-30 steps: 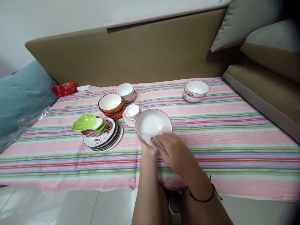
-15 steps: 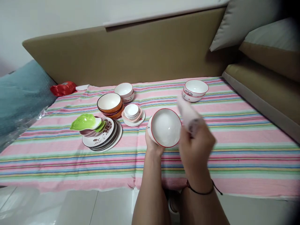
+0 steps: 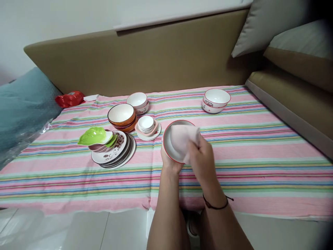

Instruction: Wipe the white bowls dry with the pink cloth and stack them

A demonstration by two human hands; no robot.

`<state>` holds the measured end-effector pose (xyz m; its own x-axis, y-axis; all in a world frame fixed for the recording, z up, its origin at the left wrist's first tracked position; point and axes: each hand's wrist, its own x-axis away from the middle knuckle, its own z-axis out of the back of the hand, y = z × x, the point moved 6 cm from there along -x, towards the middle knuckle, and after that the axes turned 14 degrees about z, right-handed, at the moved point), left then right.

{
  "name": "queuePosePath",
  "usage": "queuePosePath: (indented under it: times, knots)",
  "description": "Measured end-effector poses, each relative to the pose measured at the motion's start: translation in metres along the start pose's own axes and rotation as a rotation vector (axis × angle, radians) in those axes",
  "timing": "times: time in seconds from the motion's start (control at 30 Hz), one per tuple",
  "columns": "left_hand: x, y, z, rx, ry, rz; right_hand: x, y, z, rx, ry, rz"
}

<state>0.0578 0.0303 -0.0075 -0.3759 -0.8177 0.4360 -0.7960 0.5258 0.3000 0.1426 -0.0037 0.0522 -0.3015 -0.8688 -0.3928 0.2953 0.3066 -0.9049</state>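
Observation:
My left hand (image 3: 169,166) grips the near rim of a white bowl with a red rim (image 3: 168,144), held tilted above the striped cloth. My right hand (image 3: 203,160) is closed on a pale pink cloth (image 3: 182,139) and presses it into the bowl's inside. The cloth covers most of the bowl's hollow. A dark cord bracelet circles my right wrist.
A striped cloth (image 3: 260,166) covers the low surface. On its left stand a stack of plates with a green leaf dish (image 3: 95,136), orange bowls (image 3: 122,116), small white dishes (image 3: 146,124) and a white bowl (image 3: 137,100). Two stacked white bowls (image 3: 216,100) sit at back right. A sofa back rises behind.
My right hand lifted the cloth out to the right of the bowl, then brought it back down into the bowl. The bowl tilted more toward me and shifted slightly right.

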Motion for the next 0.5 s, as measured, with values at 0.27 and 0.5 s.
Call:
queuePosePath:
  times: [0.27,0.5]
  knots:
    - [-0.004,-0.001,0.004,-0.005,-0.026,0.012,-0.013,0.036,0.045,-0.426,0.192,-0.306]
    - [-0.004,-0.007,0.004,-0.022,0.0,0.044,-0.009,-0.008,0.073,-0.477,0.662,-0.023]
